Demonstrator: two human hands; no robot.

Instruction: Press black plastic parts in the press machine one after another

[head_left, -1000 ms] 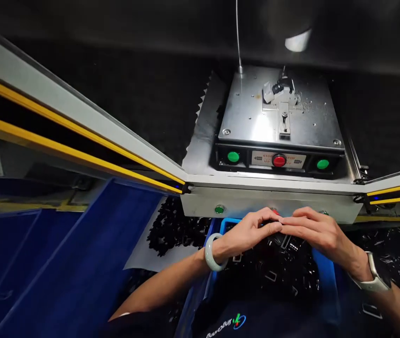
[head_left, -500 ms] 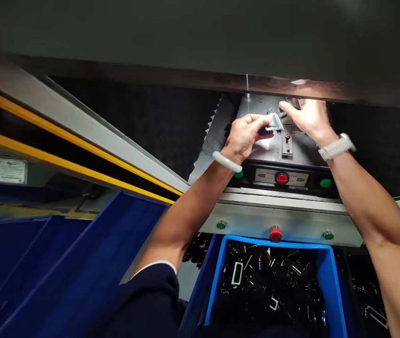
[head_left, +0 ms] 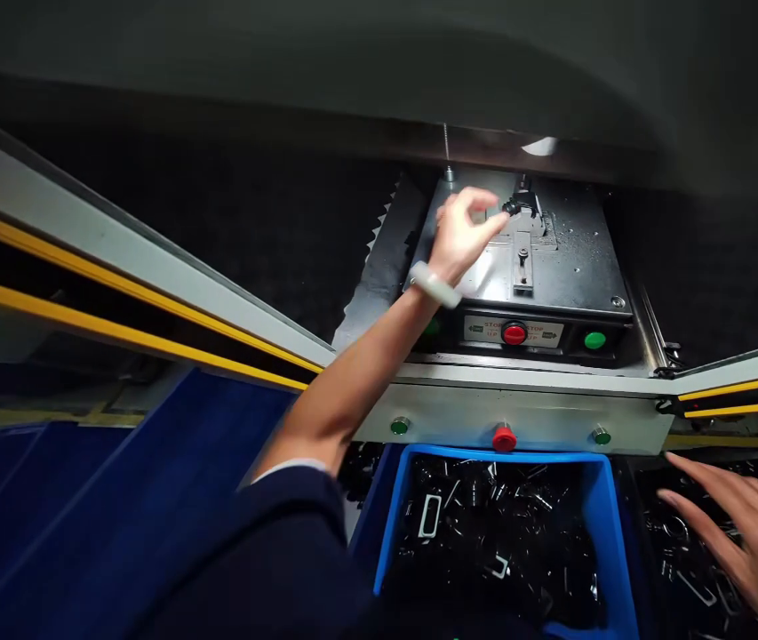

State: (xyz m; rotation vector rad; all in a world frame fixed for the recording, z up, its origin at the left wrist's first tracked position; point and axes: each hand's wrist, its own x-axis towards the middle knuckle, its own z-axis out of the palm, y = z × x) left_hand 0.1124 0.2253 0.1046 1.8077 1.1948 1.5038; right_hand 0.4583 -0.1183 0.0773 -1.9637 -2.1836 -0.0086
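My left hand (head_left: 464,233) is over the metal fixture plate (head_left: 472,276) inside the machine, thumb and forefinger curved with a gap between them. Its thumb tip is close to a small black part (head_left: 523,206) seated on the fixture; whether they touch I cannot tell. Nothing shows in its fingers. Low on the right, my right hand (head_left: 748,529) is open, fingers stretched out, above a pile of dark shiny parts (head_left: 682,556). The hand is cut off by the frame's right edge.
A blue bin (head_left: 618,542) of dark parts stands in front of the machine. The front panel (head_left: 451,436) carries a red button (head_left: 504,437) and two green ones. Yellow-striped side frames (head_left: 152,302) flank the opening, and a dark overhang (head_left: 352,71) crosses above.
My right hand has left the fixture and moved down to the right, over the parts pile. The shiny piece pinched in my left hand is gone from its fingers, which have parted.
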